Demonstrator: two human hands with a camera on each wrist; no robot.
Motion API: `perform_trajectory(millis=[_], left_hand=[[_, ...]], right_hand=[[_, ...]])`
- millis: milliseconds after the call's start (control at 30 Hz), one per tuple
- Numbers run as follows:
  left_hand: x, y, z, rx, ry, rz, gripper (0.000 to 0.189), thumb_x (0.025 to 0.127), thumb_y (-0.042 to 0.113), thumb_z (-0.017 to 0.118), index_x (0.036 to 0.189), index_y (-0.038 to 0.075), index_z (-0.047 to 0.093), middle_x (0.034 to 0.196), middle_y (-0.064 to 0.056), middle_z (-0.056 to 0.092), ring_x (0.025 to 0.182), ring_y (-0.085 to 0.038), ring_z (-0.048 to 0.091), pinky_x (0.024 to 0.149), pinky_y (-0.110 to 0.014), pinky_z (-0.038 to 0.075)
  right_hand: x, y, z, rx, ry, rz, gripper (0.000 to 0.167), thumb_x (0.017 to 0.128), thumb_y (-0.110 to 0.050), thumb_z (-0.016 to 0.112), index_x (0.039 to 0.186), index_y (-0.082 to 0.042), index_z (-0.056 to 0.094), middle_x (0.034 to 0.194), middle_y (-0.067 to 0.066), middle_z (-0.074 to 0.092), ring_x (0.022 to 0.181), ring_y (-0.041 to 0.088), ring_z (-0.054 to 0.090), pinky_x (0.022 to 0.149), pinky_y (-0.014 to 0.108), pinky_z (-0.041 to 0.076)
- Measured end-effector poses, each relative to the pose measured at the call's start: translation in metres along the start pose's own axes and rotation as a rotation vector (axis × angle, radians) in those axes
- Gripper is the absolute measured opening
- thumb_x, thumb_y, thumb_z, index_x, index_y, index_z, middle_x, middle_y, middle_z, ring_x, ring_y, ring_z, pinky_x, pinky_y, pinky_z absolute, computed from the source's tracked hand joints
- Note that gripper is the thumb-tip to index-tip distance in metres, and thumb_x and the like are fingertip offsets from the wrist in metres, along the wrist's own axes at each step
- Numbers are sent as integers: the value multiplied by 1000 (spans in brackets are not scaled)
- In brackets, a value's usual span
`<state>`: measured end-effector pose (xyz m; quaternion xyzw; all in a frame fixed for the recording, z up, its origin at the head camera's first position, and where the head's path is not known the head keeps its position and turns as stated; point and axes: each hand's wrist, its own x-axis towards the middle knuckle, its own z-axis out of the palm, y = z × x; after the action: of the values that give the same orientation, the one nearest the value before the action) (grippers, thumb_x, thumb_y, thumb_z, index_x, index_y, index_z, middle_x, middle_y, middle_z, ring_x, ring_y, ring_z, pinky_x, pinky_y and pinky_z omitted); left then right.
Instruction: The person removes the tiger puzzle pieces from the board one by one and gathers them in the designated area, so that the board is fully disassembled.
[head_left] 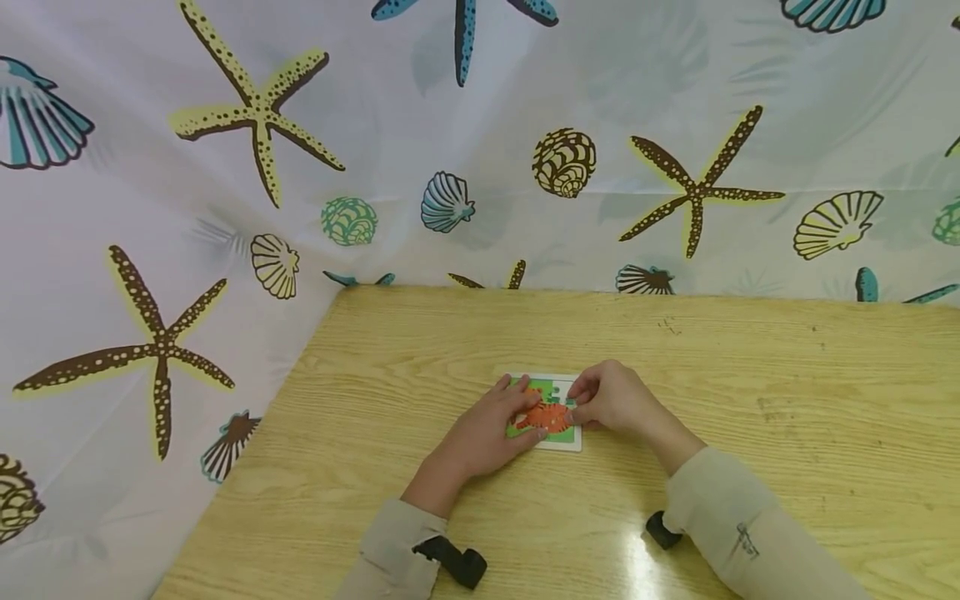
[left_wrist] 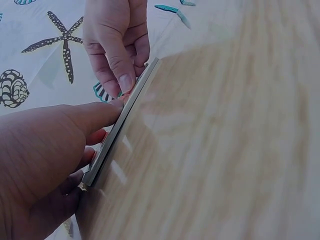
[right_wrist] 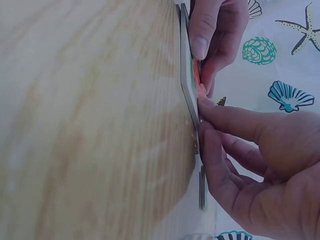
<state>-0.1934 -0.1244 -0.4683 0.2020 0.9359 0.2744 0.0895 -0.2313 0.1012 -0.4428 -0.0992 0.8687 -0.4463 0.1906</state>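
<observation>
A small jigsaw puzzle (head_left: pixel 551 418) lies on the table, an orange striped animal on green inside a white frame. White backing shows at its upper right, beside a small blue-green patch. My left hand (head_left: pixel 495 429) rests over its left side with spread fingers, thumb near the front edge. At the right edge, my right hand (head_left: pixel 617 402) pinches a puzzle piece between thumb and curled fingers, which mostly hide it. In the right wrist view, the thumb (right_wrist: pixel 220 112) is right at the frame's edge. The left wrist view shows the tray edge (left_wrist: pixel 122 125) side-on, between both hands.
The wooden table (head_left: pixel 787 417) stretches around the puzzle on all sides. A white cloth (head_left: pixel 495 125) printed with starfish and shells hangs behind and at the left. Black wrist mounts (head_left: pixel 468 567) stick out from both sleeves. A thin grey strip (right_wrist: pixel 202 187) shows below the right fingers.
</observation>
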Motion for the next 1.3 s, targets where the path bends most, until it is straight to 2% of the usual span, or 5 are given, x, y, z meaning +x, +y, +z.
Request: perform_trajectory(millis=[200, 400, 567, 900, 1300], left_hand=[[0, 0, 1, 6, 1, -1, 57, 103, 41, 66, 150, 10, 57, 166, -10, 36, 158, -35, 20, 123, -57, 30], [1, 0, 1, 5, 10, 10, 57, 103, 40, 66, 150, 10, 57, 166, -10, 37, 158, -36, 20, 123, -58, 30], [0, -1, 0, -4, 7, 3, 57, 103, 40, 66, 151, 10, 56, 166, -9, 36, 158, -35, 19, 122, -59, 30], [-1, -2, 0, 0, -9, 1, 59, 103, 43, 64, 152, 11, 55, 167, -8, 34, 159, -33, 18, 123, -59, 29], [0, -6, 2, 19, 1, 18, 58, 104, 42, 64, 151, 10, 56, 167, -9, 34, 158, -35, 20, 122, -59, 31]], right_hand=[[-2, 1, 1, -69, 31, -38, 14, 86, -6, 83, 98, -3, 76, 89, 6, 72, 80, 17, 63, 68, 27, 52], [-5, 0, -2, -32, 45, -27, 10, 90, -6, 78, 100, -2, 77, 88, 7, 71, 76, 17, 63, 65, 26, 53], [-6, 2, -1, 5, 40, -42, 10, 93, -7, 77, 101, -1, 77, 90, 7, 71, 77, 15, 63, 67, 26, 56], [-8, 13, 2, 116, 20, -93, 13, 96, -3, 72, 107, 4, 74, 93, 11, 70, 80, 16, 67, 74, 30, 62], [-5, 17, 2, 316, -20, -48, 19, 99, 0, 68, 115, 10, 70, 98, 14, 71, 86, 15, 73, 78, 30, 63]])
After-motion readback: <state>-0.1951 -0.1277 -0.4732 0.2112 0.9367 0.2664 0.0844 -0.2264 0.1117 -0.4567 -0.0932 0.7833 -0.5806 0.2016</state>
